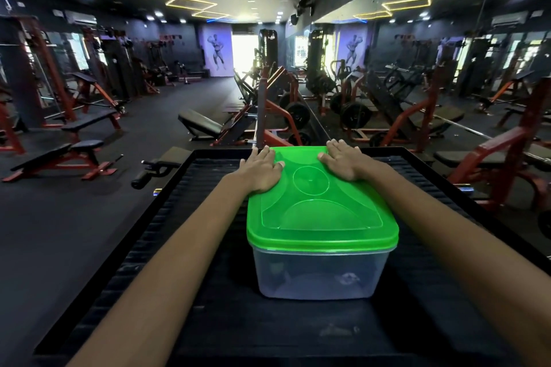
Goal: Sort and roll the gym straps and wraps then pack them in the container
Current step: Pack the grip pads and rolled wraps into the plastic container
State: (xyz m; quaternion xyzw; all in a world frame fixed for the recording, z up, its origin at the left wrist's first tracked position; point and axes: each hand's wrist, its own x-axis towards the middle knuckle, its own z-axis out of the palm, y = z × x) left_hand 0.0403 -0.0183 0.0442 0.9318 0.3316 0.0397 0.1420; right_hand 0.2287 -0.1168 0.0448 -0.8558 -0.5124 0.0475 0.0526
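Gym machines fill the dark hall behind our black ribbed table (pixel 190 217). On it stands the clear container (pixel 320 272), green lid (pixel 322 217) on; our left hand (pixel 262 171) and right hand (pixel 343 162) press flat, fingers spread, on the lid's far corners.

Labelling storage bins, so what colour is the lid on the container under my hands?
Bright green lid, translucent, on a clear container; seen in the head view.
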